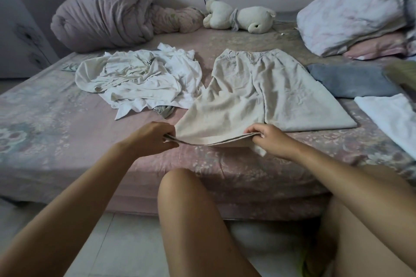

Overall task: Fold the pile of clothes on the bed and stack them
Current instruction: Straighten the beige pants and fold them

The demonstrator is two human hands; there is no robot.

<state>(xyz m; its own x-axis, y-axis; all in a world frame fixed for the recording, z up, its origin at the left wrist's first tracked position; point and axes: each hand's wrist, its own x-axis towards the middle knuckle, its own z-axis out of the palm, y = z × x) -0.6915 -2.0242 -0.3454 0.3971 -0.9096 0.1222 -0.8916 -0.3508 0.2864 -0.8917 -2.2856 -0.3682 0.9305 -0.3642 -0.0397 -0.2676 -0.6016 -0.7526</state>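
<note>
The left hand (155, 139) and right hand (271, 140) are each pinching the pants (258, 92) hem — fingers curled tight, lifting it off the bed (56, 105).

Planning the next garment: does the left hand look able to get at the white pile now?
Probably not yet: the left hand is pinching the beige trousers' hem. Otherwise nothing blocks the white pile.

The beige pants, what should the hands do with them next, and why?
Probably carry the lifted leg across onto the other leg. The left hand and right hand each pinch a corner of that leg's hem, while the beige pants otherwise lie spread flat on the bed. Halving them lengthwise looks like the natural first fold.
</note>
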